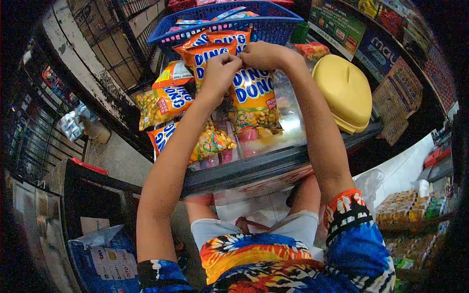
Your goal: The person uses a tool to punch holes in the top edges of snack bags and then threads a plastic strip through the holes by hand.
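Note:
Orange packs of Ding Dong mixed nuts lie on the glass counter top in front of me. My left hand is closed in a pinch at the upper edge of an upright nut pack. Close beside it, my right hand pinches near the top of another nut pack, which hangs or leans with its clear window downward. The two hands' fingertips nearly meet, and the exact grip is partly hidden. More nut packs lie to the left, one with its mixed nuts label facing up and another under my left forearm.
Behind the packs stands a blue plastic basket holding small packets. A yellow lidded container sits at the right of the counter, next to a cardboard piece. The counter's dark front edge runs before my legs. Stocked shelves are at lower right.

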Tool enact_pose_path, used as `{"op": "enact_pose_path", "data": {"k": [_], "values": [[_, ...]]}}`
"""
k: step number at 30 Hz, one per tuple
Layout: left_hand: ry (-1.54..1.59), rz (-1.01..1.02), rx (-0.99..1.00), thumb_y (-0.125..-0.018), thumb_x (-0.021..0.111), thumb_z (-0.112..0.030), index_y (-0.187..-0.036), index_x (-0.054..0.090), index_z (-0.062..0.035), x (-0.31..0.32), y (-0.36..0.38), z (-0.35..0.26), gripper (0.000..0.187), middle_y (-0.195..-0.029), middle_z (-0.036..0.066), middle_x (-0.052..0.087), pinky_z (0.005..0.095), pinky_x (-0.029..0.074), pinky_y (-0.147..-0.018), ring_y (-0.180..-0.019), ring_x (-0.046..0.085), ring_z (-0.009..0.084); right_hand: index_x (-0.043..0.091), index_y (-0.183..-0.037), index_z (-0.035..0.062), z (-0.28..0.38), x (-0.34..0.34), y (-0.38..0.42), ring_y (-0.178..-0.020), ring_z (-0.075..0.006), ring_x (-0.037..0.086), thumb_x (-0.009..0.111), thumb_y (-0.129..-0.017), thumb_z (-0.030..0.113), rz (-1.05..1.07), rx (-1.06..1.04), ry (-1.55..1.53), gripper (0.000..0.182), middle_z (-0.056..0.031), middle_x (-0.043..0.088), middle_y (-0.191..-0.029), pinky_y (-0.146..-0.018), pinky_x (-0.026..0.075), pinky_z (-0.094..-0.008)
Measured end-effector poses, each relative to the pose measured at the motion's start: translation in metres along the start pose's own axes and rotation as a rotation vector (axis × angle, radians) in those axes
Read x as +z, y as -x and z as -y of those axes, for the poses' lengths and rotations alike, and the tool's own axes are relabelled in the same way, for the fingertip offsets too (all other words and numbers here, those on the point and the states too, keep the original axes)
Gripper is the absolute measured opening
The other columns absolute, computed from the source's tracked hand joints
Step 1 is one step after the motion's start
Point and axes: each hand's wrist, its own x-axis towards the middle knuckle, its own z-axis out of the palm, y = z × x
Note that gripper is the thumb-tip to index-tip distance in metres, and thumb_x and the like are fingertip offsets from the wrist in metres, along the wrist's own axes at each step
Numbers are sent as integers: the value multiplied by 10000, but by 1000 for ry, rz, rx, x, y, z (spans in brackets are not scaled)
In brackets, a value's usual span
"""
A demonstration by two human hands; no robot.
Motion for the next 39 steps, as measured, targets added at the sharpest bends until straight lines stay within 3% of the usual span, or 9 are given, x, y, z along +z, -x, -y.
{"op": "enact_pose_path", "data": {"k": [8, 20, 39], "values": [[39, 16, -31, -780, 545, -127, -801, 623, 1, 0, 1, -2, 151, -732, 9, 592, 203, 405, -617, -660, 526, 73, 607, -978, 9, -9, 8, -14, -914, -349, 587, 425, -839, 370, -6, 34, 21, 427, -229, 602, -969, -786, 452, -410], [21, 19, -29, -786, 539, -130, -799, 615, 3, 0, 1, -1, 154, -724, 14, 586, 218, 403, -607, -650, 522, 81, 609, -975, 23, -9, 8, -12, -880, -346, 601, 468, -822, 401, -27, 21, 1, 431, -227, 608, -953, -743, 469, -398], [49, 35, 4, -788, 536, -122, -803, 619, 8, 1, -2, 3, 155, -748, 25, 601, 213, 411, -641, -683, 536, 86, 608, -947, 4, -6, 6, -7, -846, -340, 614, 433, -833, 363, -45, 19, 2, 415, -232, 612, -931, -710, 486, -401]]}}
